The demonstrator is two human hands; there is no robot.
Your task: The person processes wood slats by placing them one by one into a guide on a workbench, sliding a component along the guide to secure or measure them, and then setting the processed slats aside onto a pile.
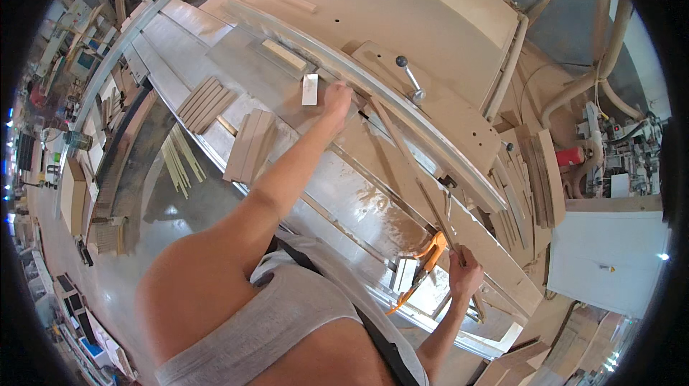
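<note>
My left hand is closed on the saw table beside the long metal fence. Its fingers curl out of sight, so I cannot make out what they hold. Just left of it stands a small white-faced block, with a pale wood strip beyond. My right hand, lower right, grips a thin wooden stick that points up and left across the table. Close to that hand is an orange-handled tool. A second thin wood strip lies on the table between my hands.
Stacked wood pieces and wider boards rest on the near left of the metal table. A lever with a black knob rises beyond the fence. Hoses and a white cabinet stand at right.
</note>
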